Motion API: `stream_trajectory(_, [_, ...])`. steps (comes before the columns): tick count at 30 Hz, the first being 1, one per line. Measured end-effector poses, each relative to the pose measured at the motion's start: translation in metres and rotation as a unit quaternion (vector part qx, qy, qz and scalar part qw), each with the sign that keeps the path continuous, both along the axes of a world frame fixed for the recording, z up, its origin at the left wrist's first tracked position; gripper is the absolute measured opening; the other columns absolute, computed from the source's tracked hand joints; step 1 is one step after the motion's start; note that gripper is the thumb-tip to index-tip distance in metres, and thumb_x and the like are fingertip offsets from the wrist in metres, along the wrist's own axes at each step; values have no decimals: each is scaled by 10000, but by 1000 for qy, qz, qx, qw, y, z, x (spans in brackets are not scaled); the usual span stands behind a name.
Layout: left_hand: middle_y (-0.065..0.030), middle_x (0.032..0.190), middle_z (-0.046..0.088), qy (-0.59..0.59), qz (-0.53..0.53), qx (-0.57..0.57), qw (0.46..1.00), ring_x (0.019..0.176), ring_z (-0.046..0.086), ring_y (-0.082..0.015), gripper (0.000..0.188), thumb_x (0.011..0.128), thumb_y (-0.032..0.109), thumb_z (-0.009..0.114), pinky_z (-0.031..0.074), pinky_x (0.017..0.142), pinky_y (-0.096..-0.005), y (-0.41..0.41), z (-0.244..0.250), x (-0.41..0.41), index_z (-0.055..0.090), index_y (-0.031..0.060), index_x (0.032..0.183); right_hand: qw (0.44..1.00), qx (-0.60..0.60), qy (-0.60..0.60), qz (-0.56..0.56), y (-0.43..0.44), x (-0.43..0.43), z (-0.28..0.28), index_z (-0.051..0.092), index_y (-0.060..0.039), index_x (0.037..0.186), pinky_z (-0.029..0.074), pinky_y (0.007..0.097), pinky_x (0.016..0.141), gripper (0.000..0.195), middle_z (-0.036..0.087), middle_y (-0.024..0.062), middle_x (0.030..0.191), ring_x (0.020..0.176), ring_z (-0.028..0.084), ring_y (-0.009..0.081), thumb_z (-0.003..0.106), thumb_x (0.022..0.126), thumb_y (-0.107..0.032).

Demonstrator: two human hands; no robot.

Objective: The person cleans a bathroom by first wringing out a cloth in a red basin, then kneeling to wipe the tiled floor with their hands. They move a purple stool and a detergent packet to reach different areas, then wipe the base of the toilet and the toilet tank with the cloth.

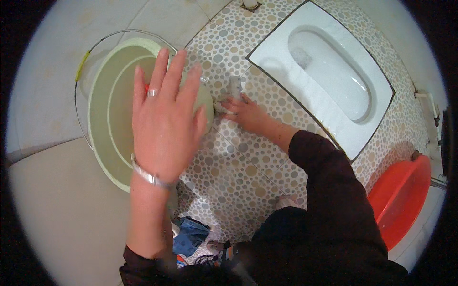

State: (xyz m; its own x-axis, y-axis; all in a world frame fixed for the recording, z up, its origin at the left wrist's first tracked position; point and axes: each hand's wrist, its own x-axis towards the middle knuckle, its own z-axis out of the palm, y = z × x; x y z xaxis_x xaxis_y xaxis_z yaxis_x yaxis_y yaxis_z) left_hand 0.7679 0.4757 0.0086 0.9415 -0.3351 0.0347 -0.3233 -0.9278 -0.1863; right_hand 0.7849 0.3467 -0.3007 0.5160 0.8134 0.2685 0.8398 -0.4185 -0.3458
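My left hand point(164, 118) is raised in front of the pale green plastic bucket point(125, 64), fingers spread and nothing in them. It wears a ring and a silver wristband, and it hides part of the bucket; a bit of something red shows behind the ring finger. Low over the patterned tile floor point(247, 157), just right of the bucket, my right hand point(248, 112) reaches down with its fingertips at a small greyish thing point(234, 87). What that thing is, and whether the fingers grip it, is unclear.
A white squat toilet point(279, 68) is set into the floor at upper right. Beyond my right arm leans a red plastic basin point(400, 200). Blue cloth point(191, 234) lies near my feet. The bucket's wire handle point(76, 96) hangs outward by the wall point(64, 46).
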Motion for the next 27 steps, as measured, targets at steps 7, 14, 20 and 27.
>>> stream_trajectory(7, [-108,1334,474,-7,-22,-6,1000,1308,311,-393,498,762,83,613,232,1076,-537,10,-38,46,536,151,1249,985,-88,-4,-146,87,115,2,530,-240,1260,271,500,1065,424,419,38,1380,1314,339,243,529,836,-230])
stream_trajectory(14, [-98,1325,482,-1,5,-47,999,1287,324,-416,527,723,15,606,238,1068,-558,14,-35,42,565,181,1221,963,138,150,-176,98,122,5,539,-205,1249,253,521,1064,422,405,69,1390,1307,336,290,547,828,-184])
stream_trajectory(20, [-119,1272,525,-30,-22,-61,997,1254,371,-412,424,739,58,595,273,1056,-546,15,-44,44,599,150,1153,963,-80,8,-257,-90,61,-4,498,-155,1282,300,484,1045,517,391,169,1370,1275,346,369,535,779,-39])
stream_trajectory(27, [-113,1353,449,-29,-11,-18,999,1309,304,-388,525,755,154,682,265,1076,-508,15,-40,37,529,186,1256,862,-244,215,-388,-276,-164,33,341,-94,1386,334,484,1037,654,300,291,1392,1264,314,493,550,777,23])
